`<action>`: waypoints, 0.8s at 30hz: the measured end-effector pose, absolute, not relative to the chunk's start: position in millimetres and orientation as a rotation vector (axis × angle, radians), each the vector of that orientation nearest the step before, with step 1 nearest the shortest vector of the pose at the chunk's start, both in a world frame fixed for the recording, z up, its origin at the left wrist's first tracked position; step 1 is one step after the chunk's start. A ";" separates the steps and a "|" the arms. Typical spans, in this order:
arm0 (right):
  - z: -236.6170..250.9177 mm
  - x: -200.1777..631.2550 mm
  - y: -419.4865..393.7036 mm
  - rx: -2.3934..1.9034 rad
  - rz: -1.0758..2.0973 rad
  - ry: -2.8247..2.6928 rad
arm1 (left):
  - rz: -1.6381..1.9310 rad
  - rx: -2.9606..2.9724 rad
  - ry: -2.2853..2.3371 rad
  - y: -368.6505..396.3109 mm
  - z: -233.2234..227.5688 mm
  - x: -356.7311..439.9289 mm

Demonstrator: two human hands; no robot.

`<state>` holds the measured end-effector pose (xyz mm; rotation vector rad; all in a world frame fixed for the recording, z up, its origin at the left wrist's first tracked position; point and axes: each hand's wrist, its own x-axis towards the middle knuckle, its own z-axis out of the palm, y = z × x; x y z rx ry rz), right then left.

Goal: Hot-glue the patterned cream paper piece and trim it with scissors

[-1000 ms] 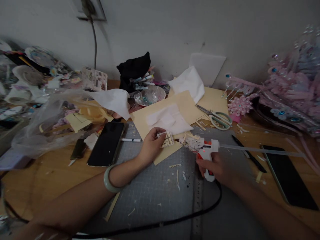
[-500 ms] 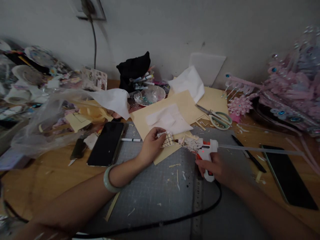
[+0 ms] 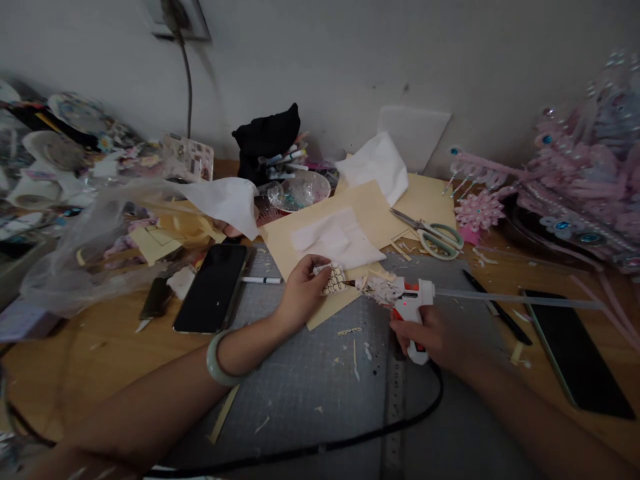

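A black cable (image 3: 270, 458) runs low across a grey gridded cutting mat (image 3: 295, 393) on a wooden worktop (image 3: 105, 380), crosses a steel ruler (image 3: 394, 427) and curves up to the handle of a white-and-orange glue gun (image 3: 415, 312). The right hand (image 3: 433, 337) is closed around that handle, and a long translucent glue stick (image 3: 480, 295) juts from the gun's rear. The left hand (image 3: 306, 287) pinches a small cream piece with black grid-like lines (image 3: 335, 280) between thumb and fingers; it sits between the two hands, right by the gun's nozzle, though whether they touch I cannot tell. A black-screened phone (image 3: 213, 287) lies at the mat's left edge; past its right edge are a slim black pen-like tool (image 3: 495, 307) and a second dark phone (image 3: 577, 353). Beyond the hands, cream sheets (image 3: 280, 233) overlap the mat's far edge, carrying folded white fabric (image 3: 337, 237) and scissors with pale green handles (image 3: 440, 241). Toward the worktop's far edge stand a clear plastic bowl (image 3: 320, 187) and, in the far right corner, pink beaded ornaments (image 3: 580, 153).
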<state>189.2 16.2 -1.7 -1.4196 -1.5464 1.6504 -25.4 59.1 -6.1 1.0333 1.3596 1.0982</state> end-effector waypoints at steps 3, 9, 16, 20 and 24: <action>-0.4 189.0 15.9 -1.426 1.643 -1.562 | 1.109 1.032 1.372 59.3 -6.0 -25.2; 1.1 188.4 16.1 -1.438 1.635 -1.561 | 1.127 1.019 1.373 60.0 -6.2 -25.4; 3.2 187.8 16.5 -1.443 1.637 -1.569 | 1.146 1.003 1.362 61.0 -8.9 -26.1; 2.4 188.5 16.1 -1.428 1.642 -1.575 | 1.158 0.990 1.352 61.6 -10.4 -26.2; 1.4 189.3 16.2 -1.421 1.645 -1.572 | 1.168 1.005 1.350 62.2 -11.3 -26.7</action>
